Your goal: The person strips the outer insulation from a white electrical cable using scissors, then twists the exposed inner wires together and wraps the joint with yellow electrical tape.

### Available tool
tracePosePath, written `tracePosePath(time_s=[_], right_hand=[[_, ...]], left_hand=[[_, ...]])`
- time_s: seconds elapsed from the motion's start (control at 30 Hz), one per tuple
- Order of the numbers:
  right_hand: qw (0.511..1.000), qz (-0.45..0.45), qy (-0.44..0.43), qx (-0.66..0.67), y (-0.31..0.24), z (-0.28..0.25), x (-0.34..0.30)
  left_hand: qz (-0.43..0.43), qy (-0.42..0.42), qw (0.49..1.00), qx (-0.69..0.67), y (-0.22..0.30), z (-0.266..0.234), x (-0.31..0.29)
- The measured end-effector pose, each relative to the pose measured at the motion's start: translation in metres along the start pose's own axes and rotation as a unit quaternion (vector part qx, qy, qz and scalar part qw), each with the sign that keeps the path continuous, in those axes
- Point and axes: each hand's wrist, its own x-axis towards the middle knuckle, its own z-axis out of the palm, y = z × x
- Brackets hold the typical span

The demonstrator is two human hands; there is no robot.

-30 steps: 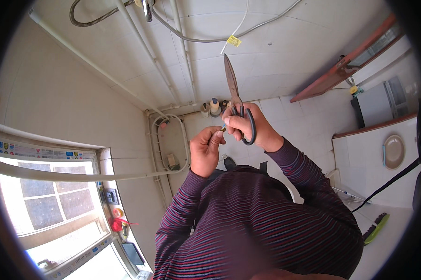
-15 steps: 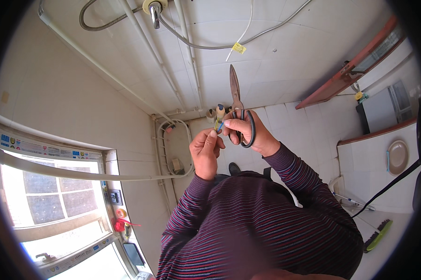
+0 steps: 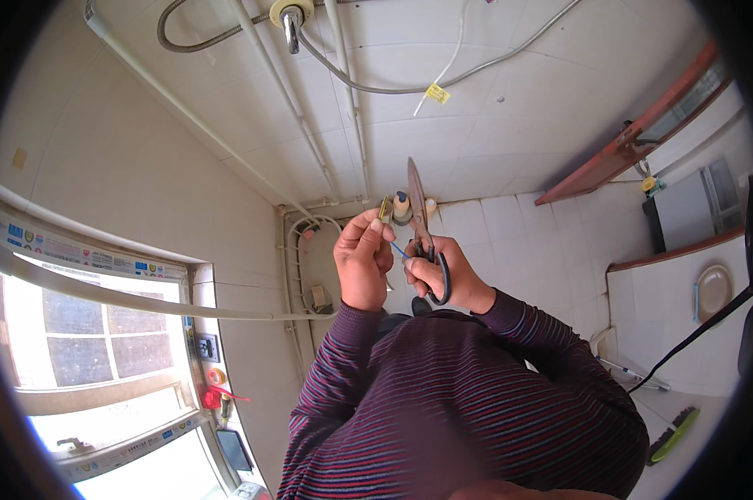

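I'm pinching a thin blue wire (image 3: 399,249), yellow-tipped at its upper end, in my left hand (image 3: 361,260), while my right hand (image 3: 443,279) is gripping black-handled scissors (image 3: 421,225), blades closed, upright. The wire looks light, limp and kink-prone; I'm judging a hold near the end safest.

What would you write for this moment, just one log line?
left hand: pinches small yellow piece | right hand: grips black-handled scissors, blades up | thin blue wire between hands | tiled wall behind
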Motion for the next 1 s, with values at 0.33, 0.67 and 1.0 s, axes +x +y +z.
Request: tracePosePath(time_s=[0.33,0.67,1.0], right_hand=[[0.977,-0.039,0.051,-0.204,0.001,-0.024,-0.016],[0.943,-0.078,0.093,-0.309,0.028,-0.014,-0.018],[0.900,-0.196,0.131,-0.367,0.027,-0.008,0.000]], left_hand=[[-0.052,-0.031,0.995,-0.074,0.012,-0.002,0.006],[-0.024,-0.007,0.999,-0.046,-0.003,0.002,0.008],[0.027,-0.016,0.999,-0.015,-0.017,0.010,-0.001]])
